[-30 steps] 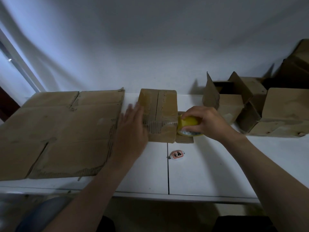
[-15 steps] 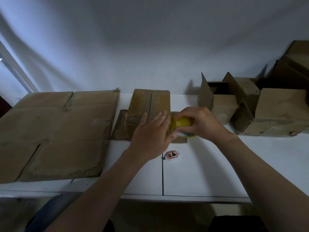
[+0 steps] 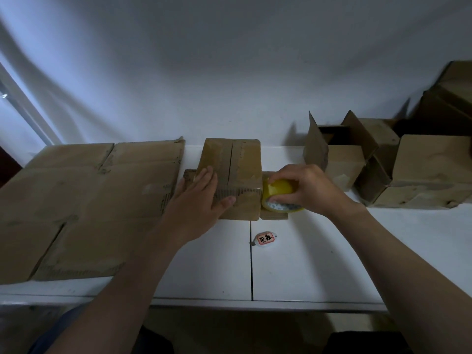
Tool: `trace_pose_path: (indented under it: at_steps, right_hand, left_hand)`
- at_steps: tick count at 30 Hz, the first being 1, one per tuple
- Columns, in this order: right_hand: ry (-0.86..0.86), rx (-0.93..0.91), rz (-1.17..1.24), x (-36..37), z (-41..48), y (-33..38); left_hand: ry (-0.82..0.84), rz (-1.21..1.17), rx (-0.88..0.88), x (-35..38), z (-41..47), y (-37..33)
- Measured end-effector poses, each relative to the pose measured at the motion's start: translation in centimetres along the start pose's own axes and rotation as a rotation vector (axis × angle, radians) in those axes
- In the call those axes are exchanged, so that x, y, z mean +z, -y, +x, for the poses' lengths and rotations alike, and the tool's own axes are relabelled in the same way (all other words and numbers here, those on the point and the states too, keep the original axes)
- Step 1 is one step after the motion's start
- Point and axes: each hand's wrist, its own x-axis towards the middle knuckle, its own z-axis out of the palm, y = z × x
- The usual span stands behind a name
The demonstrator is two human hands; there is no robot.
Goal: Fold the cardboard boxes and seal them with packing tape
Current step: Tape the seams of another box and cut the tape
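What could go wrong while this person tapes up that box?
The left hand presses flat on the left part of the cardboard box only, so a pull could slide it or lift the right flap. The right hand holds the yellow tape roll at the box's edge, so the strip might wrinkle or run crooked.

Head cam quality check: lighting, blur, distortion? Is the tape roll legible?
Head view throughout: dim, cool light, brighter at left; far-right boxes in deep shadow; no motion blur on the left hand flat on the box or the right hand gripping the yellow tape roll, which reads clearly; wide-angle stretch toward the edges.
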Motion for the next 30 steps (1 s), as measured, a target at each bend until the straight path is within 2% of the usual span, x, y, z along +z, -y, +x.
trace_pose_path:
  at_steps: [4,8,10,12,15,19,23,28,30]
  right_hand:
    - [-0.009,0.011,0.006,0.0,-0.1,0.2]
    - [0.009,0.024,0.001,0.0,-0.1,0.1]
    - [0.006,0.032,0.003,0.1,0.0,0.1]
    - [0.009,0.031,0.009,0.2,0.0,0.2]
    - [0.076,-0.026,-0.026,-0.2,0.0,0.0]
    - [0.166,-0.016,0.000,-1.8,-0.3,-0.2]
    - [0.259,0.088,0.025,-1.9,-0.3,0.2]
    - [0.143,0.094,-0.139,-0.8,1.1,3.4]
    - [0.192,0.087,-0.264,0.5,2.4,5.8]
  left_hand:
    - [-0.026,-0.122,-0.044,-0.1,0.8,0.9]
    - [-0.009,-0.531,-0.116,-0.2,2.0,1.1]
    - [-0.052,-0.723,-0.172,0.1,2.6,1.3]
    - [-0.094,-0.801,-0.215,0.3,3.0,1.5]
    - [-0.104,-0.772,-0.175,0.6,2.6,1.9]
    - [-0.258,-0.745,-0.014,0.8,1.3,1.8]
    - [-0.281,-0.583,-0.052,1.9,1.2,0.8]
    - [-0.375,-0.585,-0.021,2.7,1.4,0.5]
    - [-0.403,-0.584,-0.010,2.9,1.6,0.8]
